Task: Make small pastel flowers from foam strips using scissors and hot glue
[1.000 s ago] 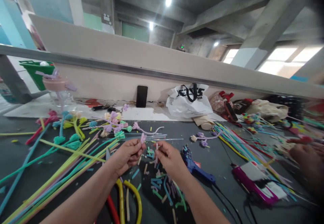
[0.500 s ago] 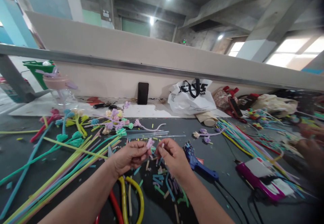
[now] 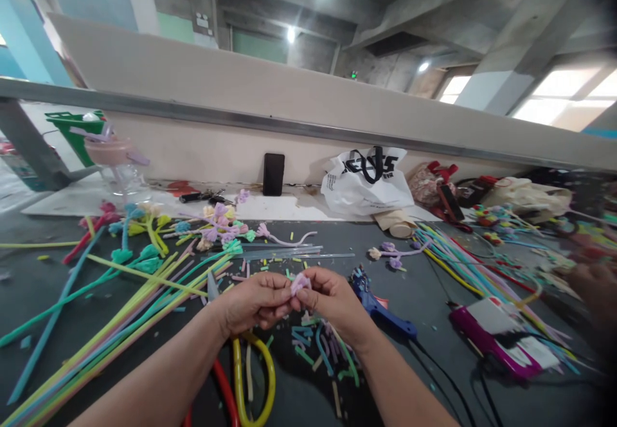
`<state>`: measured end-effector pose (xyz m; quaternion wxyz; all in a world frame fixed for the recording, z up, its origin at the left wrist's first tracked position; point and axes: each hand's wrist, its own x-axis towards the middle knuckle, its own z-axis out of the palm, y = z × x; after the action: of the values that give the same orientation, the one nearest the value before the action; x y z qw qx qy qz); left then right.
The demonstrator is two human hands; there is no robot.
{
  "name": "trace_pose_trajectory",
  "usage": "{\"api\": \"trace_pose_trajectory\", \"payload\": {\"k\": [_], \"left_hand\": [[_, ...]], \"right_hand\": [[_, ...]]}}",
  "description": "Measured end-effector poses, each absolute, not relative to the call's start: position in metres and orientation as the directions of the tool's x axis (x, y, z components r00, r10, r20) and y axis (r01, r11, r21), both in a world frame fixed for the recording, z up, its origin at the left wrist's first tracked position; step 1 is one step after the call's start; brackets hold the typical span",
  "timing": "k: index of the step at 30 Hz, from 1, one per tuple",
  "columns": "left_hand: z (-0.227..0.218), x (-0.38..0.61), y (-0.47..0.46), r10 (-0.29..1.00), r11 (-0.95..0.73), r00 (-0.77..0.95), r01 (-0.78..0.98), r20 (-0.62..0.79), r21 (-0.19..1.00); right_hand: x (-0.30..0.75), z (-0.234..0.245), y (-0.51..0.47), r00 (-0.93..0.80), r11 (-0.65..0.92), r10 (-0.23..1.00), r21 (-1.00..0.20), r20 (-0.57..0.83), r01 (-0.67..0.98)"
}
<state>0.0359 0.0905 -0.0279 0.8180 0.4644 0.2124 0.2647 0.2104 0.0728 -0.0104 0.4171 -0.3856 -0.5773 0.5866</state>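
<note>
A small lilac fuzzy flower [image 3: 299, 283], seemingly bent from pipe cleaner, is pinched between both hands over the dark table. My left hand [image 3: 260, 299] grips it from the left with closed fingers. From the other side my right hand [image 3: 335, 301] presses thumb and forefinger against its petals. Fingers hide its lower part. Under my left wrist lie scissors with yellow handles [image 3: 270, 382] and a red handle [image 3: 225, 395]. Short cut pipe-cleaner pieces [image 3: 303, 338] are scattered below the hands. A blue glue gun [image 3: 390, 321] rests just right of my right hand.
Long pipe cleaners [image 3: 120, 324] spread across the left, with finished-looking flowers [image 3: 224, 224] behind. A magenta-and-white device [image 3: 501, 337] with cables lies at right. Along the back stand a phone [image 3: 274, 175], a white bag [image 3: 364, 182] and a clear cup [image 3: 118, 179]. Another person's blurred hand [image 3: 592, 292] shows far right.
My right hand has moved left to meet my left hand, and its fingers now touch the lilac flower. Before, the hands were slightly apart.
</note>
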Motion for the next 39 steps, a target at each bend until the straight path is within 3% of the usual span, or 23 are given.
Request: {"api": "trace_pose_trajectory", "payload": {"k": [8,14,20,26,29,32,35,39], "left_hand": [[-0.026,0.044,0.09,0.716,0.32,0.693,-0.219,-0.084,0.922],[-0.033,0.053,0.092,0.842,-0.01,0.54,0.049,-0.018,0.999],[-0.032,0.055,0.091,0.857,-0.306,0.493,0.249,0.151,0.919],[-0.032,0.053,0.09,0.832,-0.446,0.49,0.307,0.262,0.841],[-0.036,0.053,0.091,0.844,-0.372,0.493,0.257,0.21,0.892],[-0.04,0.054,0.093,0.841,-0.108,0.54,0.111,0.032,0.988],[-0.039,0.055,0.092,0.809,0.133,0.581,-0.037,-0.087,0.99],[-0.034,0.055,0.09,0.801,0.205,0.587,-0.093,-0.113,0.974]], "right_hand": [[0.215,-0.018,0.083,-0.214,0.066,0.975,-0.998,0.064,0.001],[0.216,-0.022,0.085,-0.147,0.096,0.986,-0.991,0.082,0.09],[0.215,-0.026,0.087,-0.137,0.103,0.987,-0.988,0.087,0.111],[0.216,-0.03,0.088,-0.164,0.087,0.984,-0.994,0.075,0.066],[0.214,-0.027,0.086,-0.164,0.074,0.984,-0.997,0.067,0.037],[0.213,-0.023,0.084,-0.15,0.072,0.986,-0.997,0.066,0.035],[0.213,-0.021,0.084,-0.122,0.07,0.991,-0.994,0.061,0.079],[0.213,-0.021,0.085,-0.13,0.067,0.99,-0.992,0.052,0.112]]}}
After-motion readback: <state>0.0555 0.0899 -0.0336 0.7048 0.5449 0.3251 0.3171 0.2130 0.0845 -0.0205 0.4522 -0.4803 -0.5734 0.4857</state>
